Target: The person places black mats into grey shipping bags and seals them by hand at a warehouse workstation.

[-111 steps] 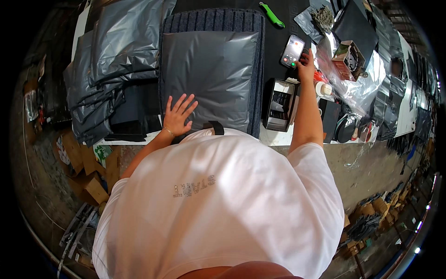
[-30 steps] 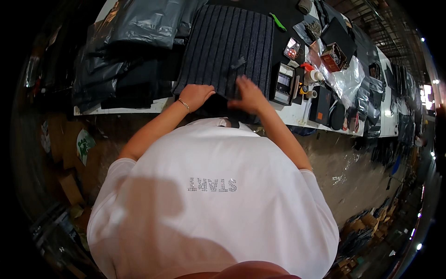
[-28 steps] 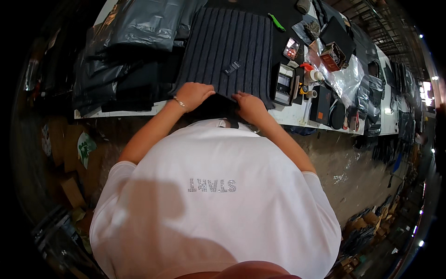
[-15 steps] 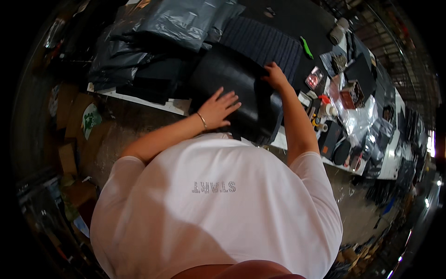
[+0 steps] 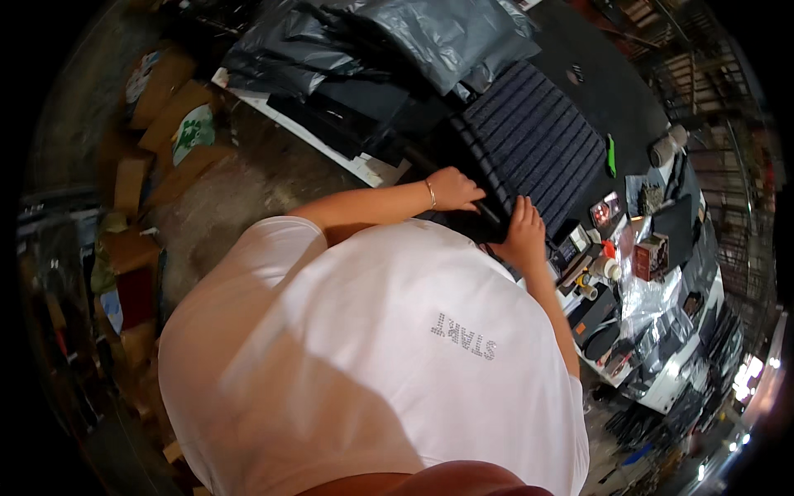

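Observation:
A dark grey ribbed mat point(image 5: 538, 140) with black stripes lies on the black-topped table in front of me. Its near side bends up into a narrow black roll or fold close to my body. My left hand point(image 5: 453, 190), with a bracelet at the wrist, is closed on the left part of that near edge. At the right part, my right hand point(image 5: 525, 234) has its fingers bent over the edge and its thumb nearer to me. My shirt and hands hide some of the mat's near side.
Grey plastic bags point(image 5: 451, 37) are piled at the far left, above black flat sheets point(image 5: 356, 112). To the right lie a green cutter point(image 5: 611, 155), a phone point(image 5: 605, 209), a small box point(image 5: 651, 258) and clear plastic wrap point(image 5: 649, 302). Cardboard boxes point(image 5: 174, 124) stand on the floor at left.
The broad black flap that covered the near part of the mat is now a narrow fold, showing more ribbed surface. Both hands have come closer to my body, and the view has turned.

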`<action>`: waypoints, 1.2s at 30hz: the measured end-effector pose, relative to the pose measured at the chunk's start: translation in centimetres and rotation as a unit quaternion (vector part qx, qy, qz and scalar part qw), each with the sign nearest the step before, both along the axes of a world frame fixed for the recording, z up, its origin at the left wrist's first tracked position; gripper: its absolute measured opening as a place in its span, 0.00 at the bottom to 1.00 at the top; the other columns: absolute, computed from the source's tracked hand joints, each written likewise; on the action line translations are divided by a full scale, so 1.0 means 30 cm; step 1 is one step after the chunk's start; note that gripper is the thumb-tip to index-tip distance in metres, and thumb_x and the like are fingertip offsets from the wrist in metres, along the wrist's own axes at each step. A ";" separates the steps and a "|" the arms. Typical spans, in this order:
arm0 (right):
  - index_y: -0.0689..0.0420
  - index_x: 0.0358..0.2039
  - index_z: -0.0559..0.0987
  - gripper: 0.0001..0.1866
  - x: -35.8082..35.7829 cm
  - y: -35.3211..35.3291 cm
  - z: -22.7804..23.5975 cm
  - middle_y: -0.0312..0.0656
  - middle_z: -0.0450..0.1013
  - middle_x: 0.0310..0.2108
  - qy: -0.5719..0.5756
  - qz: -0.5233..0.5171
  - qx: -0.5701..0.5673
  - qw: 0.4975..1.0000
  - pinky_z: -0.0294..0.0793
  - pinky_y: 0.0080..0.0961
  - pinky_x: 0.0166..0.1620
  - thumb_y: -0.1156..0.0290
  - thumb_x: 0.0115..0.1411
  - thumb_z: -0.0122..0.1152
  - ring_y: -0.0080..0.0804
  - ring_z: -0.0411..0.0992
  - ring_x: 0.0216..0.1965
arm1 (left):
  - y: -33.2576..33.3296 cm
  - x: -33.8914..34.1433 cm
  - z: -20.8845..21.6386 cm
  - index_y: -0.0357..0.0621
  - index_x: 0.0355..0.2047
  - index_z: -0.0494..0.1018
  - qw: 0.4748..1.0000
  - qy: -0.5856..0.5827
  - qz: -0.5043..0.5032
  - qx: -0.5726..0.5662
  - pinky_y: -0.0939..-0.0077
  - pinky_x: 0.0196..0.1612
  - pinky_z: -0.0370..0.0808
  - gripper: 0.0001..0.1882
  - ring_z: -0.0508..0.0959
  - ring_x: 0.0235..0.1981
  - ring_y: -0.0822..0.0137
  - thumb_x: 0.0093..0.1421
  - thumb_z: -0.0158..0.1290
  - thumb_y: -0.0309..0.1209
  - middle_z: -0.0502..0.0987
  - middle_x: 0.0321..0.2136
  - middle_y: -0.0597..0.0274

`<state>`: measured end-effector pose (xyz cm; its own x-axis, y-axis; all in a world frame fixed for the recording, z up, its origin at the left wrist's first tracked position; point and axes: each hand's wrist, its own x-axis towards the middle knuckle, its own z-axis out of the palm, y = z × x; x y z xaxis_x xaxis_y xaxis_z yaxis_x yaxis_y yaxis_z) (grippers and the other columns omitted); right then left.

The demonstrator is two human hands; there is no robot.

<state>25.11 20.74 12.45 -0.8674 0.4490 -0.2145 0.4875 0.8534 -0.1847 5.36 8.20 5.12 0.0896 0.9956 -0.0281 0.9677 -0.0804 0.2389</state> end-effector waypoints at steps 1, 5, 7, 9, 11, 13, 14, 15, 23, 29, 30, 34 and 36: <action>0.62 0.63 0.62 0.54 0.024 -0.056 -0.024 0.56 0.60 0.63 0.020 -0.010 0.084 0.996 0.61 0.46 0.62 0.54 0.38 0.79 0.56 0.60 0.63 | 0.027 -0.022 0.051 0.52 0.44 0.75 0.998 -0.058 -0.007 0.037 0.63 0.32 0.77 0.24 0.82 0.31 0.57 0.59 0.52 0.57 0.80 0.30 0.60; 0.58 0.53 0.70 0.35 0.046 -0.031 -0.004 0.48 0.75 0.45 0.133 -0.052 0.066 0.988 0.75 0.39 0.45 0.64 0.45 0.74 0.47 0.76 0.44 | 0.031 -0.144 0.126 0.48 0.44 0.77 0.950 -0.191 -0.065 0.237 0.58 0.46 0.74 0.20 0.79 0.44 0.53 0.57 0.58 0.47 0.79 0.40 0.55; 0.57 0.51 0.70 0.32 0.082 -0.054 0.003 0.46 0.77 0.35 0.086 -0.124 0.052 0.987 0.76 0.40 0.35 0.61 0.48 0.72 0.48 0.77 0.35 | -0.021 -0.307 0.176 0.44 0.42 0.77 0.935 -0.238 0.007 0.262 0.59 0.52 0.71 0.14 0.76 0.48 0.51 0.54 0.56 0.30 0.77 0.43 0.54; 0.60 0.52 0.69 0.33 0.133 -0.119 0.009 0.48 0.76 0.33 0.053 -0.193 0.069 0.977 0.76 0.40 0.32 0.57 0.51 0.71 0.50 0.77 0.31 | -0.105 -0.550 0.030 0.42 0.42 0.77 0.943 -0.184 0.193 0.202 0.58 0.54 0.71 0.15 0.75 0.49 0.47 0.54 0.50 0.23 0.77 0.45 0.50; 0.62 0.53 0.68 0.35 0.203 -0.174 -0.019 0.49 0.76 0.33 0.027 -0.264 0.052 0.963 0.76 0.40 0.31 0.55 0.51 0.71 0.50 0.77 0.30 | -0.273 -0.802 -0.122 0.43 0.51 0.72 0.947 -0.077 0.309 0.038 0.59 0.56 0.71 0.22 0.71 0.55 0.47 0.54 0.50 0.21 0.73 0.50 0.50; 0.62 0.54 0.68 0.36 0.244 -0.225 -0.063 0.50 0.76 0.34 0.051 -0.315 0.055 0.946 0.76 0.40 0.31 0.54 0.51 0.71 0.50 0.78 0.30 | -0.390 -0.952 -0.244 0.44 0.57 0.67 0.936 0.021 0.332 -0.111 0.56 0.54 0.74 0.28 0.69 0.57 0.49 0.53 0.52 0.19 0.67 0.56 0.54; 0.63 0.54 0.68 0.37 0.245 -0.253 -0.076 0.50 0.76 0.35 0.064 -0.341 0.053 0.936 0.77 0.40 0.31 0.54 0.51 0.71 0.51 0.78 0.30 | -0.426 -0.967 -0.250 0.46 0.57 0.66 0.952 0.056 0.281 -0.110 0.57 0.52 0.76 0.30 0.70 0.56 0.50 0.52 0.53 0.17 0.67 0.55 0.55; 0.63 0.55 0.68 0.37 0.239 -0.266 -0.091 0.50 0.76 0.36 0.054 -0.354 0.059 0.932 0.77 0.40 0.31 0.54 0.51 0.71 0.51 0.78 0.30 | -0.424 -0.985 -0.267 0.46 0.57 0.66 0.956 0.068 0.267 -0.103 0.57 0.51 0.76 0.30 0.71 0.55 0.50 0.52 0.53 0.17 0.67 0.55 0.56; 0.61 0.52 0.69 0.35 0.193 -0.241 -0.073 0.51 0.75 0.39 0.059 -0.376 0.055 0.923 0.77 0.43 0.35 0.54 0.50 0.72 0.53 0.77 0.34 | -0.320 -1.205 -0.385 0.47 0.54 0.68 0.952 0.076 0.284 -0.082 0.55 0.49 0.74 0.19 0.74 0.51 0.46 0.64 0.39 0.27 0.73 0.53 0.50; 0.61 0.54 0.67 0.38 0.244 -0.191 -0.072 0.53 0.77 0.36 0.069 -0.403 0.002 0.913 0.75 0.46 0.37 0.51 0.52 0.70 0.56 0.76 0.37 | -0.178 -1.230 -0.180 0.41 0.50 0.74 0.898 -0.092 0.430 0.014 0.58 0.53 0.72 0.19 0.75 0.51 0.45 0.61 0.40 0.24 0.78 0.48 0.47; 0.61 0.52 0.68 0.36 0.246 -0.187 -0.069 0.53 0.77 0.37 0.070 -0.407 -0.020 0.910 0.75 0.45 0.38 0.50 0.51 0.70 0.56 0.76 0.37 | -0.184 -1.237 -0.142 0.41 0.48 0.75 0.905 -0.106 0.408 0.061 0.59 0.54 0.72 0.19 0.75 0.51 0.46 0.60 0.40 0.24 0.78 0.48 0.47; 0.61 0.51 0.68 0.35 0.261 -0.164 -0.077 0.53 0.77 0.38 0.092 -0.393 -0.016 0.915 0.76 0.45 0.38 0.50 0.51 0.70 0.55 0.77 0.37 | -0.143 -1.236 0.116 0.35 0.48 0.76 0.939 -0.145 0.270 0.154 0.64 0.60 0.68 0.20 0.76 0.54 0.52 0.60 0.39 0.21 0.78 0.49 0.47; 0.60 0.52 0.67 0.37 0.264 -0.151 -0.072 0.52 0.77 0.39 0.080 -0.384 -0.033 0.919 0.76 0.44 0.38 0.49 0.51 0.70 0.53 0.77 0.38 | -0.137 -1.284 0.274 0.37 0.45 0.78 0.921 -0.208 0.164 0.285 0.66 0.58 0.70 0.17 0.77 0.52 0.60 0.64 0.41 0.24 0.80 0.45 0.52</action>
